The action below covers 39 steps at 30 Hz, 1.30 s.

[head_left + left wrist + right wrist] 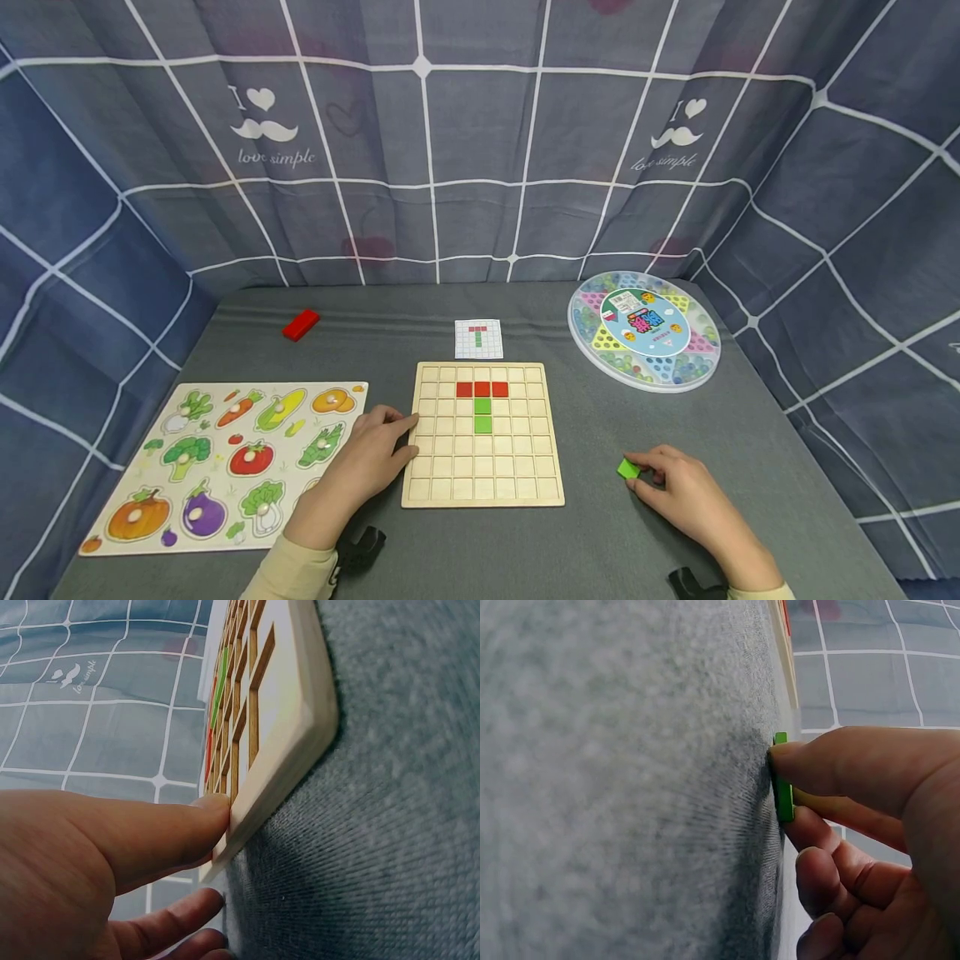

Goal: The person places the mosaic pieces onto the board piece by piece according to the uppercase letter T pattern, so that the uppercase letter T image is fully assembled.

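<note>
A wooden grid board lies flat at the middle of the table. Three red squares form a row near its top, and two green squares run down below the middle one. My left hand rests at the board's left edge, thumb and index fingertip touching the rim. Right of the board, my right hand pinches a small green square tile between thumb and fingers, close to the grey cloth. Above the board lies a white pattern card printed with a red and green T shape.
A vegetable puzzle board lies at left, partly under my left forearm. Farther back on that side is a red block. A round, colourful game box sits at back right. Checked curtains enclose the back and sides.
</note>
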Each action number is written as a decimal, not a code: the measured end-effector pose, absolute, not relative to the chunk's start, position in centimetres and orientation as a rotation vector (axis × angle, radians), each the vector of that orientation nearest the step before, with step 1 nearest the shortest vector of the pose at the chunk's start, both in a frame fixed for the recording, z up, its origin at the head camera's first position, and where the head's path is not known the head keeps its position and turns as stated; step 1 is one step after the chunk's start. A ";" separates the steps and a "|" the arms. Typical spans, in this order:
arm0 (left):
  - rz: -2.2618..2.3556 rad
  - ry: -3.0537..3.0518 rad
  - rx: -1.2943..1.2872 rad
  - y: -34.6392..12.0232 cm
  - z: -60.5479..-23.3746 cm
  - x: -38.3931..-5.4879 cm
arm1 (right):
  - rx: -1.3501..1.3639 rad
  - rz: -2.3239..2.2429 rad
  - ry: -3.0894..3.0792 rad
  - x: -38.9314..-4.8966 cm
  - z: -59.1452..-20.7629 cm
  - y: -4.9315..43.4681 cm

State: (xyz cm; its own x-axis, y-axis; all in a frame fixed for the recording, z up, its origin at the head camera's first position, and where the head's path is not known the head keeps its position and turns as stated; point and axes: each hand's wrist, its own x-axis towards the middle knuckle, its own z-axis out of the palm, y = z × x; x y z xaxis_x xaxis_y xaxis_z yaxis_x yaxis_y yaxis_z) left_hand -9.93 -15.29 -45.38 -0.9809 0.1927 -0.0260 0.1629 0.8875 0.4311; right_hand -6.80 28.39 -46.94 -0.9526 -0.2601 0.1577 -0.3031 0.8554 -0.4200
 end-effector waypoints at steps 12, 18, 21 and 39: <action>0.681 2.991 0.285 -15.5 -45.2 -9.9 | 0.572 0.665 -2.923 -9.2 -45.6 26.6; 0.669 2.986 0.284 -15.5 -45.2 -10.0 | 0.685 0.678 -2.911 -11.2 -45.2 24.1; 0.677 2.989 0.297 -15.5 -45.3 -10.1 | 0.757 0.693 -2.889 -12.1 -45.1 22.7; 0.691 2.995 0.313 -15.4 -45.4 -9.8 | 1.206 0.793 -2.789 -14.3 -45.6 14.2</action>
State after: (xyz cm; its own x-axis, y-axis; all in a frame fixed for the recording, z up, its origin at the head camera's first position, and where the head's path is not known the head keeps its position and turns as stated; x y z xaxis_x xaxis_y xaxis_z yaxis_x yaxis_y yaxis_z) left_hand -9.83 -15.40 -45.37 -0.9782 0.2077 -0.0047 0.1847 0.8795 0.4386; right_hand -14.30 14.16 -45.59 -0.7049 -0.6820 0.1952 -0.6826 0.5772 -0.4482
